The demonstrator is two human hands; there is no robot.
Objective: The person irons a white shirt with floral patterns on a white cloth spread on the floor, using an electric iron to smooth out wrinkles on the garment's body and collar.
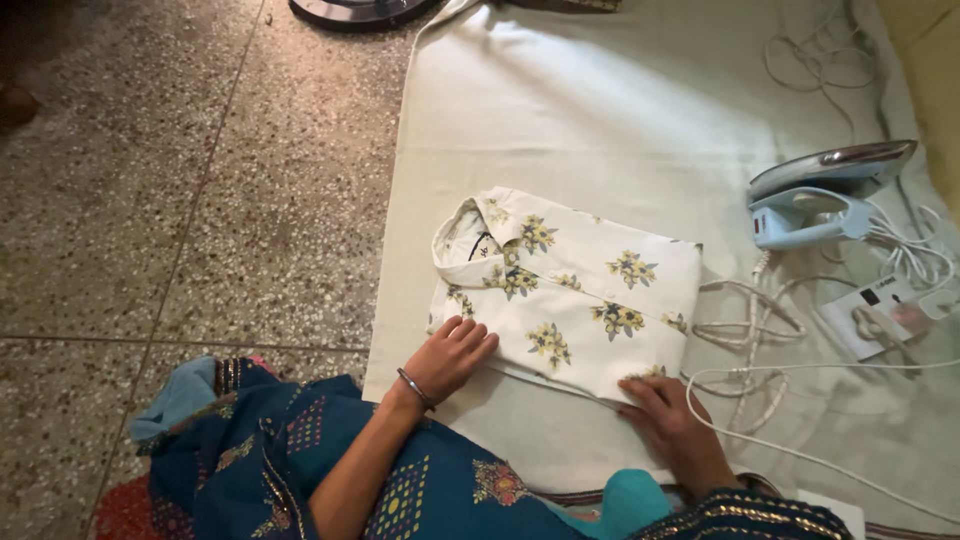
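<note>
Both hands rest on a folded shirt [570, 295], cream with yellow and dark floral sprigs, which lies near the middle of a pale cloth [600, 110] spread over the speckled stone floor [200, 200]. The left hand [452, 352] lies flat with fingers extended on the shirt's near corner below the collar; the right hand [665, 410] presses, fingers spread and gripping nothing, on the opposite near corner.

Judging by how it lies, the folding looks nearly complete: the shirt is already a compact rectangle, collar up at one end, sleeves tucked out of sight, edges fairly square. What seems left is smoothing the near edge where the hands press.

An electric iron [820, 200] stands on its heel well apart from the shirt, on the cloth to the person's right, untouched. Its white cord [760, 340] loops between it and the shirt, running just beside the right hand. A small white packet [875, 315] lies near the iron.
</note>
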